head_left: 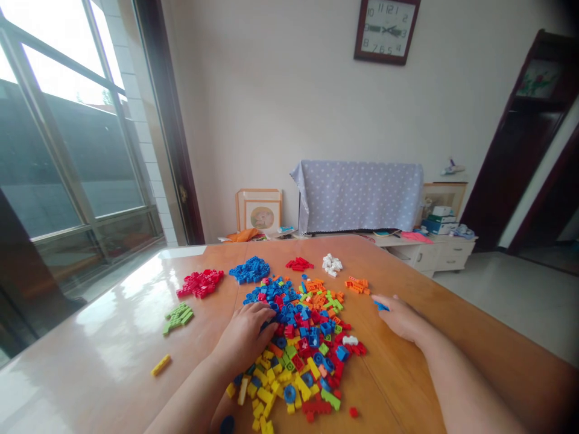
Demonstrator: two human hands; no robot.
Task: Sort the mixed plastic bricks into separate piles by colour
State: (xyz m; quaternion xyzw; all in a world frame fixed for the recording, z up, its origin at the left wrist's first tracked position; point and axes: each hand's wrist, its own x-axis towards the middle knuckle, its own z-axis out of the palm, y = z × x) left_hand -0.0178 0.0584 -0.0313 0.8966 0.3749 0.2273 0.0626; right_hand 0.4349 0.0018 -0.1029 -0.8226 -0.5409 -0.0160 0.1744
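A mixed heap of toy building bricks (pixel 296 355) in blue, red, yellow, green and orange spreads over the wooden table (pixel 389 392). At the heap's left side, my left hand (pixel 248 328) curls its fingers and thumb around a dark blue brick (pixel 266 324), partly hidden by the fingers. To the right of the heap, my right hand (pixel 400 316) is closed on a small blue brick (pixel 380 306), which sticks out from the fingertips just above the table. The orange pile (pixel 357 285) lies a little beyond this hand.
Separate piles stand around the heap: blue bricks (pixel 249 269), pinkish-red bricks (pixel 201 283), green bricks (pixel 178 317), red bricks (pixel 299 264) and white bricks (pixel 332 264). One yellow brick (pixel 161 365) lies alone at left. Past the table, a low white cabinet (pixel 434 256) lines the wall.
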